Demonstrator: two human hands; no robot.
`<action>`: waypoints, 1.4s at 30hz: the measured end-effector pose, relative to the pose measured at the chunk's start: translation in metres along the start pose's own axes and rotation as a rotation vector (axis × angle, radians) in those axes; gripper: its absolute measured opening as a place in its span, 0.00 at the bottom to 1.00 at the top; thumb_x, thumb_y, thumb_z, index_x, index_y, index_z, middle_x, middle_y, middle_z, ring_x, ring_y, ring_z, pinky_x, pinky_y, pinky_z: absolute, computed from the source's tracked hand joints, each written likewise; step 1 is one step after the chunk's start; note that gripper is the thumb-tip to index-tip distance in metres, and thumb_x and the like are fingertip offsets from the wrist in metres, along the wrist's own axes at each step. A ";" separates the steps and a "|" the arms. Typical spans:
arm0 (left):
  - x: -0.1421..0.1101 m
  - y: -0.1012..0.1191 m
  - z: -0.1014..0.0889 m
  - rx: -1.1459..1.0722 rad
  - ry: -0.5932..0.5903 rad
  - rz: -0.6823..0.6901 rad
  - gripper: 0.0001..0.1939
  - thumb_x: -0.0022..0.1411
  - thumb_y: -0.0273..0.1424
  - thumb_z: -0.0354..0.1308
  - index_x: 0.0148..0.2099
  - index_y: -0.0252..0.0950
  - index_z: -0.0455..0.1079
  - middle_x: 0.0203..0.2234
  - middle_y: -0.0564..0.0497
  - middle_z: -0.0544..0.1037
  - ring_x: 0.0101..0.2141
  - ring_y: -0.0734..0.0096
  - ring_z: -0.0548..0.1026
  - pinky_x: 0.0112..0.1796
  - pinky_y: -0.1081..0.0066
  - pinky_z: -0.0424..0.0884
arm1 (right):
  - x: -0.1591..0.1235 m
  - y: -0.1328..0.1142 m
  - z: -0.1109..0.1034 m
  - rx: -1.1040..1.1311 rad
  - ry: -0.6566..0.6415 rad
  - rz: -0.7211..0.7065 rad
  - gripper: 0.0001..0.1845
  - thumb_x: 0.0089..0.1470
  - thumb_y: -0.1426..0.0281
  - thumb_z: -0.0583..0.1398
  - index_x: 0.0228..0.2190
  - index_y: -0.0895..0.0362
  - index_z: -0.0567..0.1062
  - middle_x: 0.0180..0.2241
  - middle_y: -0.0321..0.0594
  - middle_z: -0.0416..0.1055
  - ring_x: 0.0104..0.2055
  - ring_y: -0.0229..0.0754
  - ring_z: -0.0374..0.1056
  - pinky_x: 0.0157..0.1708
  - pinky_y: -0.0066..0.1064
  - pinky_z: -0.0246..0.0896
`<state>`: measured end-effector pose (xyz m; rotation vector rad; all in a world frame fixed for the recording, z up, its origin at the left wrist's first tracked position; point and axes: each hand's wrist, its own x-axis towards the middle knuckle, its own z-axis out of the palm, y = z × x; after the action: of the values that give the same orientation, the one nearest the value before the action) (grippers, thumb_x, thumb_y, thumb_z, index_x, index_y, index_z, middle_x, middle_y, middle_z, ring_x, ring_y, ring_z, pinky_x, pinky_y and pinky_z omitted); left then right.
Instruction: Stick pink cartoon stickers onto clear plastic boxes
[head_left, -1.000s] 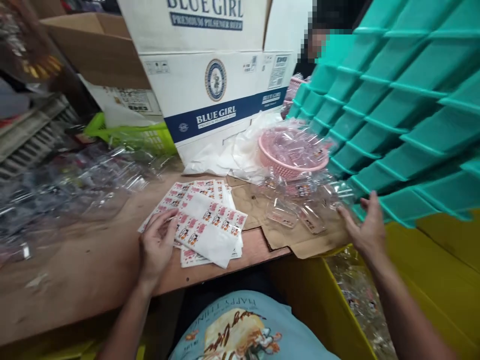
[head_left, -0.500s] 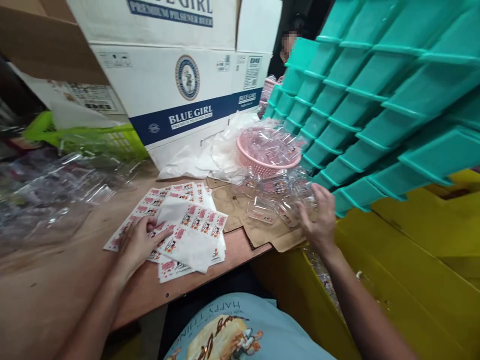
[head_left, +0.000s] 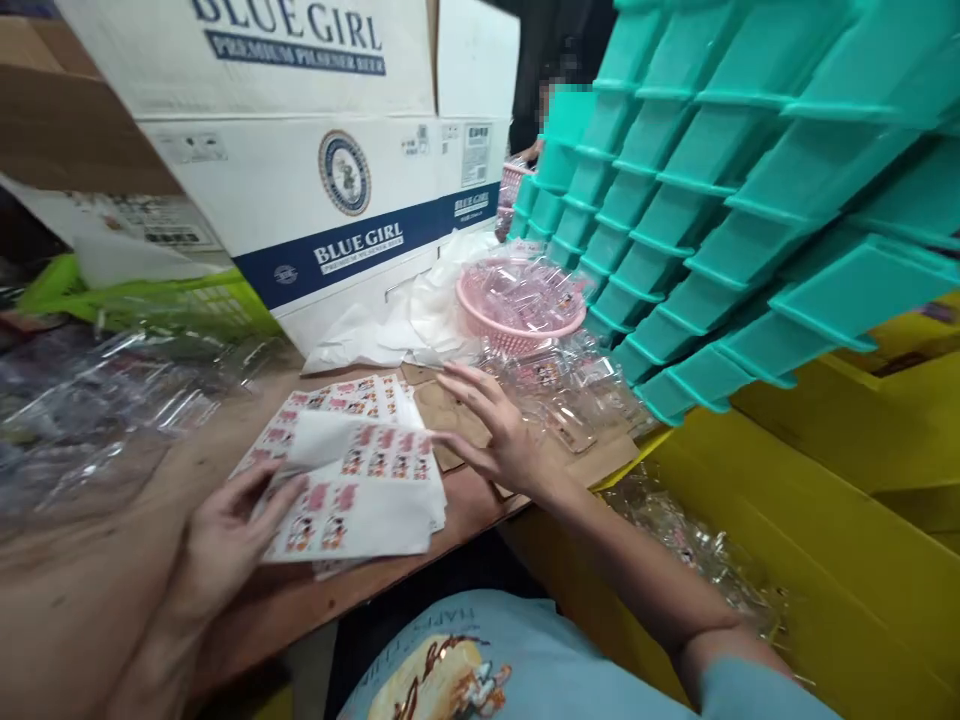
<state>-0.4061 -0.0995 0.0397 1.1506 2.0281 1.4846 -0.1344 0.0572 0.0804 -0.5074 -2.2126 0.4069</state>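
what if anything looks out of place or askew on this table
The printed sheets at the left hand lie askew, their edges fanned rather than squared. Behind them, white sheeting is bunched and wrinkled in front of the white carton. I see no clear damage.

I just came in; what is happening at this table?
A person's left hand seems to grip the top printed sheet of a pile by its left side. The right hand, spread open and apparently empty, is near the pile's right edge. Behind, a pink basket holds clear plastic packs; more lie on cardboard.
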 end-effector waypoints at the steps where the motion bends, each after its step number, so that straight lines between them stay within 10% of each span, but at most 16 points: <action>1: -0.002 0.011 0.001 -0.011 -0.082 0.002 0.12 0.51 0.36 0.70 0.39 0.42 0.79 0.34 0.57 0.83 0.34 0.65 0.78 0.36 0.68 0.78 | 0.008 -0.005 0.005 0.059 -0.070 -0.019 0.39 0.55 0.60 0.66 0.64 0.52 0.60 0.63 0.52 0.62 0.66 0.56 0.57 0.62 0.53 0.56; 5: -0.005 0.045 0.010 -0.277 -0.220 -0.057 0.14 0.53 0.36 0.70 0.41 0.36 0.78 0.35 0.51 0.82 0.35 0.68 0.78 0.40 0.69 0.75 | 0.030 -0.014 0.036 0.422 -0.193 0.150 0.19 0.53 0.59 0.67 0.44 0.54 0.78 0.40 0.44 0.79 0.42 0.50 0.74 0.44 0.45 0.69; 10: -0.018 0.037 0.017 -0.693 -0.158 -0.278 0.22 0.50 0.34 0.72 0.47 0.34 0.77 0.39 0.47 0.83 0.38 0.65 0.80 0.44 0.66 0.76 | 0.027 -0.011 0.063 0.779 -0.052 0.520 0.10 0.54 0.61 0.66 0.31 0.54 0.76 0.27 0.35 0.74 0.27 0.39 0.68 0.27 0.33 0.66; 16: -0.028 0.031 0.014 -0.590 -0.345 -0.273 0.16 0.53 0.32 0.71 0.44 0.34 0.79 0.40 0.46 0.83 0.41 0.65 0.80 0.46 0.68 0.74 | 0.051 -0.016 0.047 0.302 -0.200 0.122 0.38 0.44 0.60 0.73 0.55 0.50 0.70 0.57 0.47 0.69 0.60 0.58 0.63 0.59 0.55 0.56; 20: -0.025 0.033 0.009 -0.636 -0.331 -0.333 0.14 0.52 0.32 0.72 0.41 0.35 0.79 0.36 0.49 0.83 0.35 0.71 0.79 0.38 0.72 0.75 | 0.067 -0.008 0.055 0.401 -0.519 0.184 0.15 0.57 0.57 0.63 0.29 0.56 0.78 0.29 0.38 0.76 0.32 0.44 0.72 0.33 0.37 0.67; 27: -0.026 0.017 0.012 -0.726 -0.022 -0.381 0.12 0.49 0.32 0.73 0.35 0.35 0.77 0.30 0.53 0.81 0.30 0.77 0.76 0.35 0.77 0.72 | 0.045 -0.023 0.085 0.129 -0.044 -0.045 0.07 0.58 0.70 0.63 0.40 0.56 0.77 0.38 0.46 0.75 0.41 0.48 0.68 0.42 0.44 0.65; 42: -0.028 0.022 0.016 -0.339 -0.093 0.005 0.07 0.63 0.34 0.62 0.37 0.37 0.79 0.33 0.49 0.73 0.37 0.68 0.70 0.39 0.72 0.67 | 0.032 -0.051 0.104 0.270 -0.214 -0.153 0.09 0.63 0.72 0.57 0.40 0.55 0.78 0.34 0.46 0.77 0.36 0.46 0.68 0.36 0.40 0.66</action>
<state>-0.3701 -0.1094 0.0491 1.0621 1.6338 1.6646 -0.2454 0.0160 0.0599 -0.1542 -2.3327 0.6921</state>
